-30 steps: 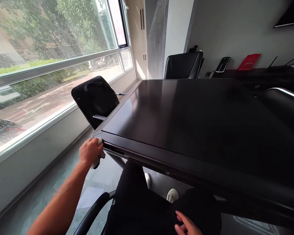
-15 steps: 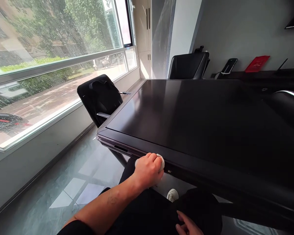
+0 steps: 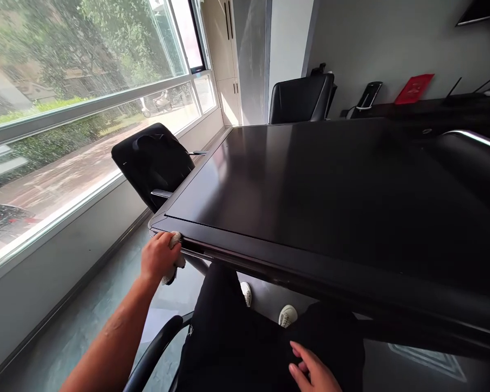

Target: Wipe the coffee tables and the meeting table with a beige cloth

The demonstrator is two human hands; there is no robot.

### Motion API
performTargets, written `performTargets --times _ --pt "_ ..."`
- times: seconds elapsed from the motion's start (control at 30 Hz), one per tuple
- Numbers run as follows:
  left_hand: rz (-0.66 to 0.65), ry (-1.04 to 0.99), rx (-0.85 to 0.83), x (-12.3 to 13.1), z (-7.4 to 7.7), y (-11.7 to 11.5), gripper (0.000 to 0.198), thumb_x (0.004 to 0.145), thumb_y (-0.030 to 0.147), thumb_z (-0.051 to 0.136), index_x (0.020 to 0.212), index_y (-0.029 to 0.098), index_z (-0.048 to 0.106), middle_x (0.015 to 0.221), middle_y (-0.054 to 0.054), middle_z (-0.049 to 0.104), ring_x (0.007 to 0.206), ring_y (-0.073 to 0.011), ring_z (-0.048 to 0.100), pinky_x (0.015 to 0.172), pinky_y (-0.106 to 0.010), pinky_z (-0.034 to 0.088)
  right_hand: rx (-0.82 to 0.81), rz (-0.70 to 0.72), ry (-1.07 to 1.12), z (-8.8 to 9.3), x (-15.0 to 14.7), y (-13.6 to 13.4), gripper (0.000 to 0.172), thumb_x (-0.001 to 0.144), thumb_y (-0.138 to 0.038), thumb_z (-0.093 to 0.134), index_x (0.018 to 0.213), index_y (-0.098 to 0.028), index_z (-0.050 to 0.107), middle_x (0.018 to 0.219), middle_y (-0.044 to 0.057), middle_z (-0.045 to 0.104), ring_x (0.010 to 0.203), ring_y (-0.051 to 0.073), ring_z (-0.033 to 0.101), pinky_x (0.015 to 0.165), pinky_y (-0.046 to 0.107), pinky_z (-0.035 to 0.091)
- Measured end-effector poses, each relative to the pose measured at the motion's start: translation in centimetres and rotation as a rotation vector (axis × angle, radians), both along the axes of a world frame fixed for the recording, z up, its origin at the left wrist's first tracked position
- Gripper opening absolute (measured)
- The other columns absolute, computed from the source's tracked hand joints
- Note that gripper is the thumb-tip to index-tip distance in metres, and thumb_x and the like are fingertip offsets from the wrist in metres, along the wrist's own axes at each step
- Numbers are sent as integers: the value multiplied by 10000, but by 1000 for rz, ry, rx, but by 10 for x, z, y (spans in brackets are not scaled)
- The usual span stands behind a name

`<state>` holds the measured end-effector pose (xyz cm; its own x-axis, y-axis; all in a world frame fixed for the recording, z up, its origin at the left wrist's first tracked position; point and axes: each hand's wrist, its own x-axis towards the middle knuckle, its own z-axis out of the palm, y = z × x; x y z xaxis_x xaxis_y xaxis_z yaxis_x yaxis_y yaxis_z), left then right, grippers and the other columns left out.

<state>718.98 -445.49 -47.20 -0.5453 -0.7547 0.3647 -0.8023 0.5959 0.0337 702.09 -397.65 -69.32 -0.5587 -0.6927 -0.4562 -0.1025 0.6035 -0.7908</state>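
Observation:
My left hand (image 3: 158, 256) is closed round a light-coloured cloth (image 3: 175, 239), part of which hangs down below the fingers. It presses the cloth against the front edge of a dark, glossy table (image 3: 269, 190), close to the left corner. Over my lap, my right hand (image 3: 312, 367) has its fingers apart with nothing in them. It is nearest to my black trousers (image 3: 245, 343) and does not touch the table.
A black office chair (image 3: 155, 160) stands at the table's left side, another black chair (image 3: 298, 100) at the far end. The armrest (image 3: 157, 351) of my seat is at my left. A red item (image 3: 414, 89) sits on the dark cabinet behind. Windows (image 3: 85, 65) line the left.
My left hand has slid the cloth leftward along the table's front edge, from the middle to near the corner. My right hand stays over my lap. The view has shifted slightly.

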Motion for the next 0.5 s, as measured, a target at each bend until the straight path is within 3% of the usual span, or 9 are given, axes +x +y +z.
performTargets --times 0.07,0.17,0.33,0.5 --pt "-2 26 -11 0 -3 1 240 960 332 599 1065 221 784 1168 -89 819 1078 -293 760 867 -368 583 7 4 6 -3 1 0 645 992 -517 562 1519 -188 735 1484 160 777 1146 291 819 1073 390 651" --pt "-92 82 -30 -14 -12 26 210 941 299 615 1059 236 778 1116 -77 824 1045 -277 759 883 -362 595 10 10 10 -5 1 0 655 994 -517 557 1533 -184 723 1491 159 774 1162 285 817 1077 373 647" --pt "-410 164 -53 -65 -24 110 192 890 204 665 1052 251 757 1078 -73 817 1011 -252 757 916 -360 627 8 8 -4 -1 0 0 676 995 -542 546 1534 -171 715 1524 175 753 1191 301 809 1087 406 648" --pt "-716 68 -26 -124 -21 189 110 874 222 735 983 215 731 980 -69 782 882 -251 732 792 -374 647 2 17 18 -1 -3 2 661 989 -578 562 1499 -198 740 1418 156 807 1152 288 817 1036 372 655"
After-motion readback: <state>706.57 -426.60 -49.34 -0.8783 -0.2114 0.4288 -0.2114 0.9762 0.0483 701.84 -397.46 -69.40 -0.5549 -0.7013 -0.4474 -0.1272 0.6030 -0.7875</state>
